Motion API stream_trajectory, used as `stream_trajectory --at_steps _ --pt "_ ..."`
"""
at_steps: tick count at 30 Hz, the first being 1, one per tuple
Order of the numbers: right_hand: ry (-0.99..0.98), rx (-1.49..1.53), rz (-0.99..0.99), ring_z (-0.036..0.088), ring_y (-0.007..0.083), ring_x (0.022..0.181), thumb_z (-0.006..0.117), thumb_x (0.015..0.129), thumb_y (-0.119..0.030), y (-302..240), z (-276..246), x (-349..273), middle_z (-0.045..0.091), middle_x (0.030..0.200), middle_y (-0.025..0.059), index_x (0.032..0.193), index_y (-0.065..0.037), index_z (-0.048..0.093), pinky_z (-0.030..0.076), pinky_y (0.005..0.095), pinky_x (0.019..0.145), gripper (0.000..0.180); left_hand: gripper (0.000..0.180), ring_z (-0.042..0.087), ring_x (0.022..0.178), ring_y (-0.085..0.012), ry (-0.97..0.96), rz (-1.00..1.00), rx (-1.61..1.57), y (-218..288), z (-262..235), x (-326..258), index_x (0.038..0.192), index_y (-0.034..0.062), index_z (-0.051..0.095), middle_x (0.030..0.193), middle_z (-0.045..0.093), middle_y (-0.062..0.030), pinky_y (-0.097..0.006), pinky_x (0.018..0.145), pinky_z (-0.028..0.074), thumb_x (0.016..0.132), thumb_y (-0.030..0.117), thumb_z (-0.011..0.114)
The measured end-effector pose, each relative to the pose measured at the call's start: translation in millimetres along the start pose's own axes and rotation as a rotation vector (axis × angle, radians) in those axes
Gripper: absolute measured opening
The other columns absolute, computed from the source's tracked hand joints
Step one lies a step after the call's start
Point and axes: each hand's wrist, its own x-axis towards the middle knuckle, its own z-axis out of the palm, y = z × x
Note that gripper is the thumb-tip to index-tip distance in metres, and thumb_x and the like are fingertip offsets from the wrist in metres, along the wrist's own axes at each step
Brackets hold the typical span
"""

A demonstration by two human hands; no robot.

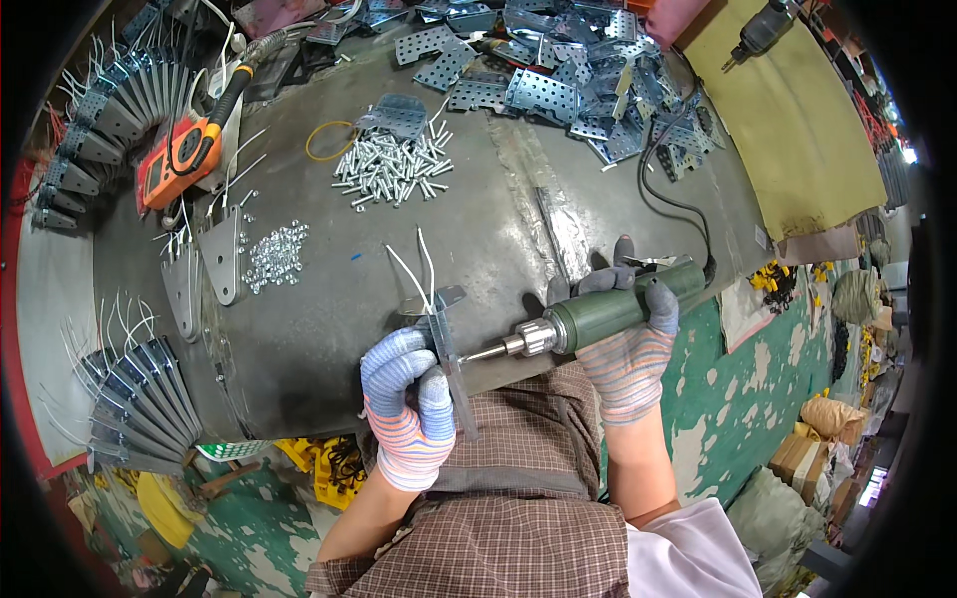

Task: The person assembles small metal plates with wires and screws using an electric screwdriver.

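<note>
My left hand [409,394], in a striped knit glove, is closed on a flat metal plate [451,364] held on edge, with two white wires rising from its top. From the right, my gloved right hand [633,349] wraps round a green electric screwdriver [608,314]. Its bit points left and meets the plate's face, where any screw is too small to make out. Beyond my hands lie a pile of silver screws [394,164] and a smaller heap of nuts [277,256]. Two grey metal plates with wires [221,254] rest left of the nuts.
Perforated metal brackets [558,85] are heaped at the back. Rows of wired plates stand at the far left [150,90] and near left [145,404]. An orange meter [179,164] sits between them. The screwdriver's black cord [688,204] runs backward. Another tool [763,30] hangs at upper right.
</note>
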Motion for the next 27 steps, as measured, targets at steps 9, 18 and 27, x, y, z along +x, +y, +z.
stream_trajectory --at_steps 9,18,27 --pt "0.0 -0.062 -0.035 0.06 0.0224 0.094 0.068 0.075 -0.014 -7.2 -3.3 2.2 0.064 0.09 0.0034 0.129 -0.011 0.051 0.031 0.0538 0.109 0.056 0.021 0.059 0.098 -0.0339 -0.163 0.037 0.084 10.8 -9.2 13.0 0.104 0.005 0.059 0.106 0.06 -0.0154 -0.041 0.087 0.048 0.087 0.015 0.063" --pt "-0.025 -0.104 -0.01 0.061 0.023 0.096 0.068 0.077 -0.015 -12.5 -6.3 4.8 0.067 0.095 0.0044 0.131 -0.01 0.049 0.031 0.0513 0.109 0.057 0.022 0.058 0.089 -0.031 -0.045 0.153 0.814 -31.0 -77.9 80.3 0.102 0.0054 0.065 0.095 0.062 -0.0135 -0.039 0.082 0.045 0.081 0.002 0.061" --pt "0.001 -0.103 -0.015 0.061 0.0226 0.094 0.068 0.078 -0.017 -9.8 -2.5 6.8 0.063 0.099 0.0065 0.13 -0.01 0.051 0.032 0.0512 0.108 0.055 0.011 0.059 0.08 -0.0313 -0.183 0.178 0.876 -45.0 -83.3 96.1 0.086 0.007 0.066 0.084 0.062 -0.0111 -0.041 0.074 0.046 0.075 0.007 0.068"
